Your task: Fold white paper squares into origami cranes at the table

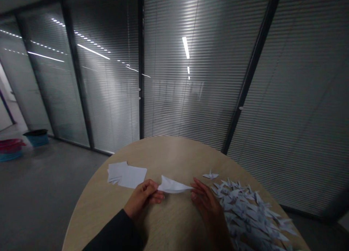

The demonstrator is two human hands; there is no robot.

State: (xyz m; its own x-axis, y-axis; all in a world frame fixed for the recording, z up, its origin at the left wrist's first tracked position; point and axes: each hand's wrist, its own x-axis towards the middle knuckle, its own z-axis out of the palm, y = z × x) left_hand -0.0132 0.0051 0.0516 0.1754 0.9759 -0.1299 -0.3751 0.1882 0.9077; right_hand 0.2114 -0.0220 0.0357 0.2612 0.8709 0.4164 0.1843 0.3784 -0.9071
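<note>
A white sheet of paper, partly folded to a long point on its right, is held just above the table between my hands. My left hand pinches its left end between thumb and fingers. At the pointed right end, the fingertips of my right hand touch the paper, with the other fingers loosely bent; how firmly they grip is hard to see. Left of my left hand lie several flat white paper sheets, overlapping. To the right of my right hand is a large heap of folded paper cranes.
A single paper crane lies apart, behind the heap. The round wooden table stands close to a glass partition with blinds. On the floor at the far left are a blue bin with a black liner and another with a red liner.
</note>
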